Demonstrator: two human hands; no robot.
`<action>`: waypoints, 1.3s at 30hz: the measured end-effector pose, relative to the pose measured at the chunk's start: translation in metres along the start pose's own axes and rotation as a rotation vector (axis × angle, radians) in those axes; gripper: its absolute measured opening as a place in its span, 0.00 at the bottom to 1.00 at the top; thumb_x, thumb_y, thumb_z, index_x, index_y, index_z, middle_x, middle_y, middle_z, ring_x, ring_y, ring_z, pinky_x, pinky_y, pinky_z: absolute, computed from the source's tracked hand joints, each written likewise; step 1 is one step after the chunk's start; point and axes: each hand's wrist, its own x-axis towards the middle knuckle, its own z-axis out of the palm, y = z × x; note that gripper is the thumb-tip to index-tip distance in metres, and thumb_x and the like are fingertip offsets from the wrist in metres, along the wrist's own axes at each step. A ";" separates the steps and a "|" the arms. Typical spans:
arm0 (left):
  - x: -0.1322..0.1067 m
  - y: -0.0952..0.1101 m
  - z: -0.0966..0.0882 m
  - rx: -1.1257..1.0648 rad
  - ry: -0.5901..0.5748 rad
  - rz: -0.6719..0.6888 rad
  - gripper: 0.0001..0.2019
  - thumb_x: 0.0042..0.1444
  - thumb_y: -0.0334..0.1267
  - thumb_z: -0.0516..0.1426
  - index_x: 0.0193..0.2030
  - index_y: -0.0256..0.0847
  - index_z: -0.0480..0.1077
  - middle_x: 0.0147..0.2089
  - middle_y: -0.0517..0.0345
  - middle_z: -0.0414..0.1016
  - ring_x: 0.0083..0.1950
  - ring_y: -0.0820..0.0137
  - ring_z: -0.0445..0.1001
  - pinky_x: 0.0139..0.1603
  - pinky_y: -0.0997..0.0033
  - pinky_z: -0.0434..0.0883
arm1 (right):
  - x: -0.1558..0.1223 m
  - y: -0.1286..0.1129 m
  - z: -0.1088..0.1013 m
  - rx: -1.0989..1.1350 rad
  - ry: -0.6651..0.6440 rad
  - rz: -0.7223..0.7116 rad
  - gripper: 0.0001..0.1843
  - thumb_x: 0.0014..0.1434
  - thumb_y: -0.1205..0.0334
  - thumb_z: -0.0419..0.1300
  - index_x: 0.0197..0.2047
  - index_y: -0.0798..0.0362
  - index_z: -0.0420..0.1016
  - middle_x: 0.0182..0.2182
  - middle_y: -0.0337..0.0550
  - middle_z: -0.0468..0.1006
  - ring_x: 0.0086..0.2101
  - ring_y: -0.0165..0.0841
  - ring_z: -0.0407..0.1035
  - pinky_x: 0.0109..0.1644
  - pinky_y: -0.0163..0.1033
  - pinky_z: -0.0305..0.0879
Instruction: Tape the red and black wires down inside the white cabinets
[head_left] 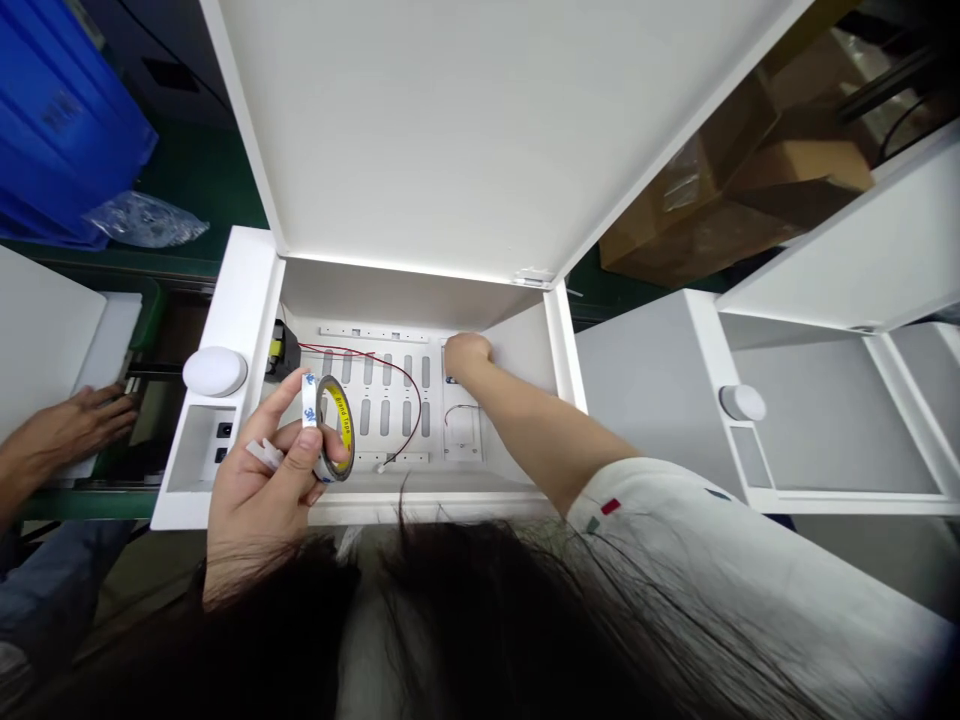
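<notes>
- Closest to me, dark hair (465, 620) hangs across the bottom of my view, with my pale right sleeve (697, 540) beside it.
- My left hand (259, 480) is closed around a tape roll (344, 430): thumb and index finger pinch its outer band, and other fingers pass into the ring.
- I have the roll tilted on edge above the left front part of the open white case (566, 345), its yellow inner face showing. A small white strip (264, 452) pokes out by my fingers.
- On the case's left ledge sit a round white knob (215, 371) and, in a recess, two black sockets (224, 430).
- My right hand (466, 355) is down inside the case, near the right end of its slotted floor (386, 418). It looks curled, but its fingertips are hidden, so I cannot tell how far open they are or whether they grip anything.
- A red wire (418, 400) curves over that floor from near a black part (281, 355) at the left wall.
- The raised lid (487, 130) stands behind.
- To my left is another person's hand (94, 418); to my right, a second white case (701, 400).
- Farthest: a blue bin (67, 120), a clear plastic bag (154, 218) and cardboard boxes (697, 215).
</notes>
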 end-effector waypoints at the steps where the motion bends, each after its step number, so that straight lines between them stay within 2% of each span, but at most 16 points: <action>1: -0.002 0.001 -0.002 -0.044 0.018 -0.022 0.29 0.55 0.40 0.61 0.63 0.59 0.61 0.30 0.60 0.73 0.24 0.77 0.60 0.23 0.76 0.58 | -0.003 -0.012 -0.004 -0.040 0.017 -0.064 0.24 0.42 0.71 0.71 0.46 0.63 0.78 0.47 0.68 0.75 0.48 0.54 0.71 0.48 0.53 0.69; 3: -0.007 0.004 -0.006 -0.105 0.052 -0.045 0.29 0.55 0.39 0.61 0.63 0.62 0.61 0.30 0.60 0.72 0.25 0.76 0.63 0.24 0.76 0.61 | -0.010 -0.037 -0.008 -0.065 0.040 -0.237 0.24 0.43 0.65 0.72 0.45 0.59 0.79 0.45 0.61 0.77 0.46 0.49 0.72 0.49 0.45 0.69; 6: -0.021 0.013 -0.014 -0.090 0.105 -0.015 0.35 0.50 0.40 0.64 0.64 0.62 0.59 0.29 0.61 0.72 0.24 0.74 0.65 0.23 0.75 0.64 | -0.019 -0.065 -0.004 0.042 0.035 -0.511 0.27 0.51 0.52 0.68 0.53 0.54 0.76 0.46 0.54 0.78 0.47 0.44 0.71 0.49 0.39 0.67; 8: -0.034 0.020 -0.020 -0.021 0.173 0.065 0.40 0.44 0.40 0.67 0.65 0.57 0.59 0.28 0.60 0.73 0.23 0.73 0.65 0.21 0.74 0.65 | -0.023 -0.077 0.004 0.063 0.074 -0.588 0.27 0.55 0.51 0.64 0.56 0.51 0.73 0.50 0.51 0.76 0.49 0.42 0.70 0.49 0.38 0.65; 10: -0.047 0.025 -0.025 0.059 0.280 0.155 0.41 0.40 0.38 0.67 0.64 0.54 0.61 0.27 0.61 0.73 0.24 0.72 0.67 0.20 0.74 0.66 | -0.026 -0.085 0.009 0.042 0.105 -0.625 0.20 0.58 0.55 0.61 0.53 0.51 0.75 0.49 0.51 0.77 0.49 0.41 0.70 0.49 0.37 0.65; 13: -0.065 0.027 -0.032 0.136 0.411 0.178 0.40 0.41 0.36 0.63 0.64 0.57 0.60 0.27 0.64 0.73 0.20 0.77 0.65 0.20 0.74 0.67 | -0.029 -0.097 0.006 -0.007 0.036 -0.617 0.11 0.57 0.62 0.61 0.41 0.57 0.79 0.41 0.54 0.79 0.44 0.41 0.73 0.47 0.38 0.66; 15: -0.072 0.025 -0.035 0.144 0.471 0.184 0.40 0.41 0.37 0.62 0.65 0.58 0.59 0.27 0.66 0.73 0.16 0.80 0.60 0.19 0.74 0.67 | -0.031 -0.107 -0.003 0.024 -0.189 -0.601 0.09 0.56 0.63 0.63 0.36 0.61 0.79 0.35 0.54 0.80 0.38 0.39 0.75 0.44 0.38 0.68; 18: -0.078 0.020 -0.036 0.093 0.550 0.187 0.38 0.43 0.40 0.65 0.63 0.60 0.61 0.27 0.67 0.71 0.15 0.82 0.54 0.14 0.79 0.61 | -0.034 -0.119 -0.011 0.259 -0.638 -0.541 0.08 0.56 0.63 0.63 0.32 0.61 0.77 0.25 0.48 0.79 0.28 0.34 0.74 0.37 0.37 0.71; 19: -0.079 0.018 -0.035 0.079 0.576 0.178 0.37 0.44 0.42 0.65 0.63 0.61 0.62 0.27 0.66 0.71 0.15 0.82 0.52 0.13 0.81 0.58 | -0.035 -0.121 -0.010 0.345 -0.709 -0.516 0.08 0.56 0.64 0.64 0.30 0.61 0.76 0.23 0.46 0.78 0.25 0.33 0.73 0.36 0.36 0.71; 21: -0.079 0.013 -0.034 0.069 0.637 0.174 0.34 0.46 0.44 0.64 0.63 0.60 0.62 0.27 0.65 0.71 0.15 0.81 0.53 0.11 0.82 0.54 | -0.037 -0.125 0.003 0.457 -0.709 -0.487 0.07 0.54 0.66 0.66 0.27 0.61 0.75 0.19 0.43 0.76 0.23 0.32 0.72 0.34 0.36 0.72; 23: -0.079 0.009 -0.033 0.069 0.672 0.218 0.35 0.45 0.41 0.63 0.63 0.55 0.63 0.27 0.64 0.71 0.15 0.80 0.58 0.13 0.80 0.58 | -0.041 -0.129 0.026 0.556 -0.667 -0.449 0.07 0.51 0.68 0.67 0.25 0.60 0.75 0.16 0.41 0.74 0.22 0.32 0.72 0.32 0.35 0.72; 26: -0.079 0.004 -0.033 0.045 0.644 0.283 0.38 0.41 0.38 0.62 0.64 0.46 0.63 0.25 0.63 0.72 0.15 0.80 0.58 0.14 0.80 0.60 | -0.052 -0.144 0.065 0.822 -0.690 -0.380 0.05 0.51 0.69 0.67 0.26 0.59 0.76 0.16 0.39 0.73 0.21 0.30 0.71 0.31 0.34 0.72; 30: -0.081 0.003 -0.030 0.009 0.623 0.221 0.38 0.44 0.45 0.66 0.64 0.50 0.62 0.27 0.62 0.72 0.18 0.81 0.57 0.17 0.82 0.61 | -0.073 -0.173 0.095 1.172 -0.693 -0.311 0.06 0.50 0.71 0.68 0.25 0.59 0.75 0.16 0.37 0.72 0.19 0.27 0.69 0.32 0.34 0.73; 34: -0.080 0.006 -0.024 -0.075 0.670 0.220 0.39 0.40 0.46 0.69 0.62 0.51 0.65 0.26 0.60 0.71 0.25 0.77 0.65 0.25 0.83 0.67 | -0.082 -0.179 0.091 1.509 -0.916 -0.279 0.03 0.52 0.75 0.65 0.29 0.61 0.76 0.24 0.42 0.77 0.27 0.28 0.74 0.42 0.34 0.75; 37: -0.079 0.008 -0.023 -0.113 0.671 0.227 0.41 0.37 0.45 0.70 0.61 0.49 0.66 0.25 0.59 0.71 0.25 0.76 0.64 0.23 0.84 0.65 | -0.077 -0.168 0.076 1.580 -1.053 -0.267 0.06 0.56 0.78 0.59 0.36 0.63 0.76 0.30 0.48 0.79 0.32 0.29 0.76 0.44 0.33 0.75; 39: -0.079 0.009 -0.024 -0.118 0.673 0.233 0.42 0.36 0.45 0.71 0.61 0.48 0.66 0.24 0.59 0.71 0.24 0.76 0.63 0.21 0.84 0.61 | -0.072 -0.160 0.065 1.613 -1.069 -0.210 0.10 0.58 0.79 0.53 0.39 0.65 0.74 0.32 0.51 0.79 0.33 0.31 0.77 0.42 0.34 0.75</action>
